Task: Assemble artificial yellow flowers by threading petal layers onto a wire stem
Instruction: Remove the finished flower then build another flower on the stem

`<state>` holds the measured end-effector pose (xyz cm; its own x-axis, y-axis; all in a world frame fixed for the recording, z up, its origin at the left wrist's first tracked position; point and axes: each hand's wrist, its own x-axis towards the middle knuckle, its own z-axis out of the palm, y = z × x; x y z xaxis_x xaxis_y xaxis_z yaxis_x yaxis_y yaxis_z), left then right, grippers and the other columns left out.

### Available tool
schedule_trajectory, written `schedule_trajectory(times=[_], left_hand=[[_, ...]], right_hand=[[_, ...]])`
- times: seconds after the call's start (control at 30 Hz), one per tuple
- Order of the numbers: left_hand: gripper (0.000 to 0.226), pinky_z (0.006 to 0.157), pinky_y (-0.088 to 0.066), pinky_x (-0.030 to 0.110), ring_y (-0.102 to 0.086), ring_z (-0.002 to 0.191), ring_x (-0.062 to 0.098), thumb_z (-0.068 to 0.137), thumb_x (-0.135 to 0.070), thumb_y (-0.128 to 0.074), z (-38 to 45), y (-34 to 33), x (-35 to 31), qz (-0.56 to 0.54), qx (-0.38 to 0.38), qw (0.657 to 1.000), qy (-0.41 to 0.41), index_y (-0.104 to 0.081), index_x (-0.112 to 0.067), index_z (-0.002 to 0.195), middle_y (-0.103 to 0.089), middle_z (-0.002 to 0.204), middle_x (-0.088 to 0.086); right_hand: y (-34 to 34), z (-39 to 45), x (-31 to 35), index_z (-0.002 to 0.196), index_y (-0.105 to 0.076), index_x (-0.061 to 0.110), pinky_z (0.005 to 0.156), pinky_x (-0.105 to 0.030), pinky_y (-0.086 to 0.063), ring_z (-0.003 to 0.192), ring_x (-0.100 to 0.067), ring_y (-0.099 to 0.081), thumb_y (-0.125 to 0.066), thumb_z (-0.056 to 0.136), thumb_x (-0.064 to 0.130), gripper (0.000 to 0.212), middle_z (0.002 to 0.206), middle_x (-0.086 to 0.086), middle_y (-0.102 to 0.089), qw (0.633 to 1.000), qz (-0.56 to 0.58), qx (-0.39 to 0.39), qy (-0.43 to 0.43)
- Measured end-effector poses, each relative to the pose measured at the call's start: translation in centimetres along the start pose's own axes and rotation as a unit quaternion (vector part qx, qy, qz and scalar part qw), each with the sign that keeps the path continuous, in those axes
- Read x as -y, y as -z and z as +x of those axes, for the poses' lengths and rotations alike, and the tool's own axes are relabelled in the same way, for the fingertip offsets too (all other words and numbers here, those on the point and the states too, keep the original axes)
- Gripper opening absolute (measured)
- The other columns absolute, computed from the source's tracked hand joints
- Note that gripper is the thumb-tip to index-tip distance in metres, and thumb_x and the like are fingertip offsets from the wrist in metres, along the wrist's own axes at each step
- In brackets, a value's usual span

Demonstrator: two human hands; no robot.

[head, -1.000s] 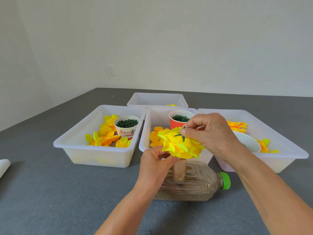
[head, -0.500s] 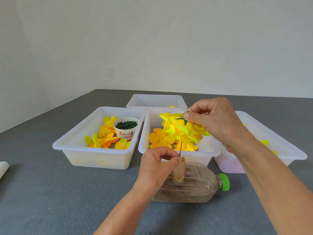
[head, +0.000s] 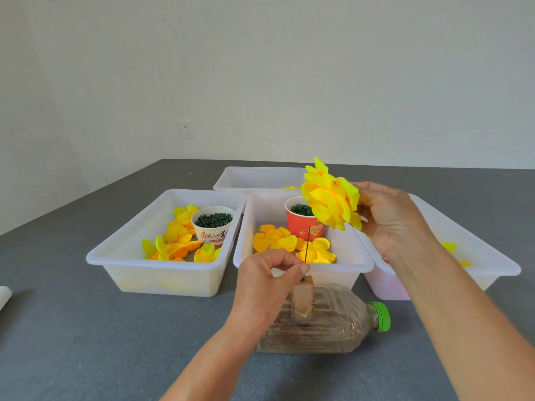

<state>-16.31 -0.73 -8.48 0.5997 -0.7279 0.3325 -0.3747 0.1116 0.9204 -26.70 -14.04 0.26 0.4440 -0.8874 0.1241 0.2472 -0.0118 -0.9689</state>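
Yellow flower head (head: 330, 198), many petal layers already stacked, is off the wire (head: 307, 245) and held up in the right hand (head: 388, 215) above the middle tray (head: 304, 267), tilted, face toward camera. Fingers curl behind it; exact grip hidden. Bare wire stands upright from a block (head: 302, 296) on a plastic bottle (head: 318, 328) lying on the grey surface (head: 86, 342). Left hand (head: 266, 282) pinches the wire low, thumb and forefinger closed on it, forearm reaching in from below. This bloom looks finished, likely heading to a tray. Loose petal layers (head: 278, 241) remain in the trays, so more flowers are left. Cups of green bits (head: 212, 219) sit nearby.
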Motion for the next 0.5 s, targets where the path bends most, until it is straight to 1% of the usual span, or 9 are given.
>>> schedule_trajectory(times=[0.07,0.1,0.2,0.27,0.3,0.33,0.4,0.43,0.5], left_hand=[[0.016,0.07,-0.045,0.011,-0.06,0.074,0.001,0.076,-0.019,-0.075,0.0,0.0,0.1,-0.002,0.0,1.0,0.001,-0.07,-0.024,0.062,-0.068,0.07,-0.008],[0.015,0.069,-0.044,0.01,-0.06,0.073,0.001,0.076,-0.019,-0.075,0.1,0.1,0.2,-0.009,0.002,1.0,0.004,-0.07,-0.023,0.063,-0.069,0.07,-0.007],[0.01,0.068,-0.044,0.009,-0.061,0.071,0.0,0.074,-0.019,-0.076,0.5,0.5,-0.4,-0.024,0.036,0.999,0.016,-0.072,-0.022,0.066,-0.07,0.071,-0.006],[0.007,0.065,-0.046,0.009,-0.062,0.07,-0.001,0.076,-0.02,-0.075,1.2,1.0,-1.4,-0.068,0.041,0.997,0.018,-0.073,-0.023,0.069,-0.071,0.072,-0.006],[0.009,0.062,-0.047,0.009,-0.062,0.068,-0.002,0.079,-0.022,-0.072,1.8,1.2,-1.9,-0.084,0.021,0.996,0.017,-0.073,-0.023,0.07,-0.071,0.07,-0.007],[0.013,0.062,-0.048,0.011,-0.062,0.066,-0.001,0.083,-0.024,-0.067,2.6,1.4,-2.4,-0.081,-0.011,0.997,0.018,-0.071,-0.024,0.071,-0.071,0.07,-0.007],[0.018,0.07,-0.051,0.025,-0.061,0.069,0.009,0.09,-0.028,-0.059,4.5,1.5,-3.2,-0.045,-0.06,0.996,0.044,-0.066,-0.024,0.073,-0.07,0.077,-0.001],[0.02,0.073,-0.052,0.03,-0.06,0.07,0.012,0.092,-0.031,-0.056,5.4,1.4,-3.6,-0.034,-0.063,0.995,0.072,-0.062,-0.024,0.074,-0.069,0.081,0.002],[0.025,0.073,-0.052,0.031,-0.06,0.071,0.015,0.093,-0.037,-0.053,7.2,1.0,-3.9,-0.05,-0.033,0.988,0.142,-0.059,-0.021,0.075,-0.067,0.083,0.004]], right_hand=[[-0.1,0.5,-0.6,0.056,-0.065,0.015,0.051,-0.023,-0.046,0.052,-0.012,-0.054,-0.06,0.08,0.003,0.027,0.047,0.004,-0.061,0.996,0.066,-0.018,-0.055],[-0.1,0.7,-0.9,0.06,-0.062,0.016,0.052,-0.024,-0.045,0.051,-0.012,-0.055,-0.06,0.08,0.003,0.023,0.047,0.003,-0.06,0.992,0.093,-0.024,-0.082],[-0.4,1.4,-1.9,0.066,-0.055,0.014,0.053,-0.026,-0.043,0.039,-0.009,-0.056,-0.059,0.084,0.006,0.02,0.043,0.002,-0.059,0.976,0.16,-0.031,-0.145],[-0.6,2.0,-2.6,0.069,-0.055,0.013,0.054,-0.027,-0.043,0.047,-0.011,-0.057,-0.058,0.088,0.01,0.019,0.045,0.001,-0.06,0.963,0.207,-0.028,-0.171],[-0.8,2.2,-2.9,0.07,-0.055,0.013,0.056,-0.028,-0.043,0.053,-0.013,-0.057,-0.057,0.089,0.012,0.019,0.046,0.001,-0.061,0.958,0.223,-0.024,-0.179],[-1.0,2.5,-3.2,0.07,-0.055,0.013,0.057,-0.027,-0.043,0.058,-0.013,-0.056,-0.056,0.091,0.014,0.02,0.046,0.002,-0.061,0.954,0.235,-0.017,-0.184],[-1.6,2.9,-3.9,0.071,-0.055,0.013,0.057,-0.027,-0.042,0.055,-0.013,-0.058,-0.053,0.092,0.015,0.022,0.047,0.002,-0.062,0.945,0.265,-0.001,-0.191],[-2.0,3.1,-4.3,0.071,-0.056,0.013,0.055,-0.027,-0.044,0.051,-0.013,-0.06,-0.052,0.093,0.015,0.022,0.048,0.001,-0.063,0.939,0.286,0.008,-0.193],[-2.7,3.6,-5.1,0.074,-0.058,0.009,0.053,-0.025,-0.05,0.052,-0.018,-0.064,-0.051,0.093,0.014,0.021,0.055,-0.004,-0.065,0.925,0.323,0.03,-0.196]])
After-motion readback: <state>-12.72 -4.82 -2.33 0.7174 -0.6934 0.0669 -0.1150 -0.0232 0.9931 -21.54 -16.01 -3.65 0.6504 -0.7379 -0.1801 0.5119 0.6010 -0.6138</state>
